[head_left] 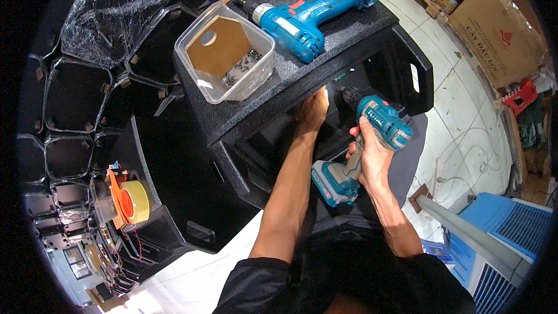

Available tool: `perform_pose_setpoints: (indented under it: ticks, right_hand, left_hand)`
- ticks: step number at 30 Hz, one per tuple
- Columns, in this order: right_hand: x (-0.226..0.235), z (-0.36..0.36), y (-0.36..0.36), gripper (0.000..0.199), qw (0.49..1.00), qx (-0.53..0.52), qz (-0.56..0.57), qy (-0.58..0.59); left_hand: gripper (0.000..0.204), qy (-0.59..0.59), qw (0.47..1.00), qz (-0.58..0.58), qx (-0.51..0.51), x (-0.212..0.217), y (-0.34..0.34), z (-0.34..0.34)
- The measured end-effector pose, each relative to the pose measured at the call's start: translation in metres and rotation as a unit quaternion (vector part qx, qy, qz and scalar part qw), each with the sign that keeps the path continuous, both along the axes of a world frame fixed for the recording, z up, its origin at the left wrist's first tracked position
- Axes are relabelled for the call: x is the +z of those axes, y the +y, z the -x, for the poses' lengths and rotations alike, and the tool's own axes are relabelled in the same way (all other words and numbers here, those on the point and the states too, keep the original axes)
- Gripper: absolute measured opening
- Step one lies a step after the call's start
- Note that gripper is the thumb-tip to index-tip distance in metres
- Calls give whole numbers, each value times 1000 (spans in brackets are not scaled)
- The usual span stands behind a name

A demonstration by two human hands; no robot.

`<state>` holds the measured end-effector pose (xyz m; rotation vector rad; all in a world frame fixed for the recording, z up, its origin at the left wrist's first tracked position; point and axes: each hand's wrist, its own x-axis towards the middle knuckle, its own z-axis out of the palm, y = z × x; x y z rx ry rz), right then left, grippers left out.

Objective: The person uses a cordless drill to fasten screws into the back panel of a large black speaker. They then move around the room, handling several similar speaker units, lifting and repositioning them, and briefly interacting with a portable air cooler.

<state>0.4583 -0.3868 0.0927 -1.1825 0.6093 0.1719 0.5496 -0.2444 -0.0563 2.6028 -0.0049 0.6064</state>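
Drill (379, 114), gripped in the right hand (375, 157), lies right of the left hand (314, 109), its barrel pointing far and left into the black box (349, 34). Left fingers are hidden; their grip cannot be told.

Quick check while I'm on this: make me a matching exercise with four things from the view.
1. Left hand
2. Right hand
3. Tub
4. Tape roll

A. Yellow, with an orange-red centre
B. Gripping a drill
C. Below the edge of the black top
D. Clear, containing a brown piece

Pairs: 1-C, 2-B, 3-D, 4-A
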Motion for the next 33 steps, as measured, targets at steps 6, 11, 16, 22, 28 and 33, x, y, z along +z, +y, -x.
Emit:
perform_pose_setpoints:
  ticks: [6, 11, 16, 22, 28, 33]
  right_hand:
    - [2, 1, 3, 31, 1000, 0, 8, 7]
    - [-3, 1, 1, 49, 1000, 3, -22, -7]
    - [-7, 1, 0, 53, 1000, 0, -9, -23]
    - [-4, 1, 0, 36, 1000, 4, 2, -25]
    - [-6, -1, 1, 22, 999, 4, 9, -40]
    - [-9, -1, 0, 23, 999, 7, 7, -48]
  left_hand:
    - [39, -18, 1000, -23, 1, 7, 0, 1]
    - [34, -63, 998, -28, 8, 9, 1, -4]
    - [31, -61, 997, -42, 21, 7, -2, -4]
    - [27, -105, 994, -30, 12, 3, 0, -5]
    - [25, -115, 993, -35, 11, 7, -2, -2]
    - [26, -116, 993, -19, 8, 11, -3, 0]
